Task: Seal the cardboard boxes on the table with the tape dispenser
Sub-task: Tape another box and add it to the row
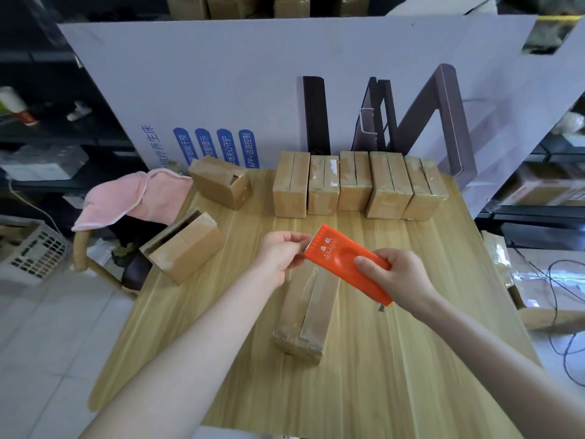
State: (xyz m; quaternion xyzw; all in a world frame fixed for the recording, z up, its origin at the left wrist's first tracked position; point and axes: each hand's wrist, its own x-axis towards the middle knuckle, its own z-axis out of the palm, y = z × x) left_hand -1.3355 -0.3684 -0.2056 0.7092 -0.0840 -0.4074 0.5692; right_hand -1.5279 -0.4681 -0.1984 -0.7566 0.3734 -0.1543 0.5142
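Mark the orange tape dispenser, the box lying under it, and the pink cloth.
orange tape dispenser (pixel 338 256): head view, on its flat orange top face.
box under the dispenser (pixel 316 315): head view, on its right top flap.
pink cloth (pixel 126 198): head view, on the middle of the fabric.

Left hand (pixel 278 255) in pinch, right hand (pixel 399 277) in grip (thumb uppermost)

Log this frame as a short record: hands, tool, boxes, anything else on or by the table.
left hand: pinches the toothed end of the tape dispenser
right hand: grips the dispenser's rear end
near box: lies on the table below the hands, clear tape along its top seam
back row: five boxes side by side, flaps closed
left boxes: two, each with a flap ajar
pink cloth: draped over a chair left of the table
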